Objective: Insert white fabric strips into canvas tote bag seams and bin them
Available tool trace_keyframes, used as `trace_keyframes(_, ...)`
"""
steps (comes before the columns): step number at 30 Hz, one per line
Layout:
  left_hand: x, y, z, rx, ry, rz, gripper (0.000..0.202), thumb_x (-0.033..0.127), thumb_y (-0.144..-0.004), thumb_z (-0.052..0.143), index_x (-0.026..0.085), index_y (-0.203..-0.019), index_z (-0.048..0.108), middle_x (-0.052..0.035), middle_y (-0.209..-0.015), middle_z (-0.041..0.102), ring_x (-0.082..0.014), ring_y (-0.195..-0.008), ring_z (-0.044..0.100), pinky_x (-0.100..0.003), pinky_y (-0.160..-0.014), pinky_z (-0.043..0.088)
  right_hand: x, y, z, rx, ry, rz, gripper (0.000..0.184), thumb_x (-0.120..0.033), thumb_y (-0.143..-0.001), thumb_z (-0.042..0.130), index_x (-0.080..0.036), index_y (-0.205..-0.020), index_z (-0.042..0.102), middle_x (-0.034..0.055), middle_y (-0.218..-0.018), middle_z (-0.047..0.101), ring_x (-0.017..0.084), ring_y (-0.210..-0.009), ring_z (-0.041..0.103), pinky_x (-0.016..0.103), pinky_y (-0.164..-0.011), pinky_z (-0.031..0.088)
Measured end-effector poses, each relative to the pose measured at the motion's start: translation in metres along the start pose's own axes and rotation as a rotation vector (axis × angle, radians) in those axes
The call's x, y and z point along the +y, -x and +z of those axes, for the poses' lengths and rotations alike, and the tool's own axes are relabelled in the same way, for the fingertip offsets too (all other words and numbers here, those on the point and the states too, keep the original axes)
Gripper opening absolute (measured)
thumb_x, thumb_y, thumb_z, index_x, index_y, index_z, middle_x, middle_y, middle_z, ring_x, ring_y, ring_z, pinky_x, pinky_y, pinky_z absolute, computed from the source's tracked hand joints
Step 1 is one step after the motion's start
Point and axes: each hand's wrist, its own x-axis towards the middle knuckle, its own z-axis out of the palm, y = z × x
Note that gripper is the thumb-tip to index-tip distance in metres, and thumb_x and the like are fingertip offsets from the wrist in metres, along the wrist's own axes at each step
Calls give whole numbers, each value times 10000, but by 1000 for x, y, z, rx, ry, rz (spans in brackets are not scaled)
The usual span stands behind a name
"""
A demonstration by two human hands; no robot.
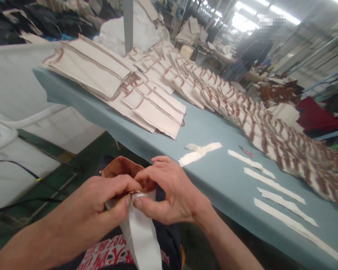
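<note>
Close to my body, my left hand (pixel 107 202) and my right hand (pixel 169 191) meet with thumbs and fingers pinched along one edge. Between them is a white fabric strip (pixel 143 240) that hangs down over my printed dark clothing (pixel 107 251). A reddish-brown piece of fabric (pixel 124 167) is bunched behind the fingers, where the strip's upper end meets it. My fingers hide exactly how the two join. To the right, a pair of loose white strips (pixel 199 153) lie crossed on the blue-grey table (pixel 214 180).
Several more white strips (pixel 278 183) and small pink-handled scissors (pixel 246 151) lie on the table. Stacked cream bag pieces with brown edging (pixel 101 71) cover its far left; long overlapping rows (pixel 228 93) run along the back. A white chair (pixel 5 131) stands left. A person (pixel 248 52) is in the background.
</note>
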Motion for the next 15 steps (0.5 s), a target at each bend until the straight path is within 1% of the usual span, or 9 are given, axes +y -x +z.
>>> trace_keyframes(1, 2, 1, -1, 20, -27, 4, 267, 245, -994, 545, 254, -898, 794, 56, -740, 801, -128, -621, 720, -195, -579, 481, 2, -2, -1, -43, 17, 17, 186, -427, -982, 711, -241, -973, 698, -36, -740, 712, 170, -694, 658, 360, -924, 530)
trace_keyframes(2, 4, 3, -2, 34, -46, 9, 241, 235, -987, 550, 257, -881, 766, 69, -718, 787, -120, -596, 711, -191, -564, 474, 3, -3, -1, -84, 15, 38, 192, -418, -977, 699, -246, -902, 659, -46, -702, 668, 157, -650, 602, 327, -815, 488)
trace_keyframes(3, 5, 4, -3, 46, -61, 14, 220, 220, -978, 550, 260, -866, 735, 81, -695, 769, -113, -570, 697, -185, -546, 468, 3, -4, -1, -124, -6, 62, 216, -409, -976, 692, -249, -850, 620, -50, -686, 637, 146, -629, 557, 308, -740, 436)
trace_keyframes(5, 6, 6, -3, 69, -86, 28, 201, 190, -974, 540, 266, -861, 688, 97, -667, 740, -105, -534, 682, -174, -510, 458, 2, -5, 0, -167, -84, 114, 274, -391, -978, 691, -246, -788, 557, -60, -672, 579, 125, -613, 488, 288, -670, 357)
trace_keyframes(7, 3, 8, -1, 96, -135, 70, 204, 173, -998, 527, 268, -897, 675, 94, -684, 743, -107, -537, 693, -170, -517, 482, -1, -5, -1, -177, -174, 165, 315, -379, -970, 708, -238, -755, 524, -72, -665, 524, 108, -608, 448, 275, -649, 325)
trace_keyframes(9, -2, 9, 1, 128, -216, 156, 211, 164, -1039, 513, 268, -964, 681, 66, -764, 788, -126, -603, 748, -180, -586, 552, -2, -6, -1, -181, -274, 226, 320, -361, -949, 724, -231, -738, 522, -81, -661, 491, 97, -603, 433, 263, -634, 317)
trace_keyframes(11, -10, 12, 3, 160, -305, 294, 207, 149, -1079, 504, 272, -1038, 666, 35, -836, 814, -154, -677, 792, -213, -675, 620, -1, -7, -1, -218, -431, 308, 317, -361, -932, 752, -227, -737, 542, -86, -658, 483, 89, -593, 415, 250, -613, 319)
trace_keyframes(13, -18, 14, 5, 201, -367, 440, 223, 106, -1104, 493, 272, -1141, 639, 14, -893, 834, -176, -765, 830, -249, -779, 674, 1, -6, 2, -270, -652, 410, 343, -412, -918, 809, -223, -756, 574, -88, -662, 487, 87, -588, 391, 245, -587, 320)
trace_keyframes(15, -28, 15, 9, 215, -409, 554, 273, 62, -1103, 498, 256, -1251, 622, -12, -968, 863, -191, -877, 860, -279, -906, 703, 5, -4, 9, -279, -870, 516, 390, -490, -906, 852, -218, -782, 600, -88, -666, 482, 88, -592, 370, 243, -573, 316)
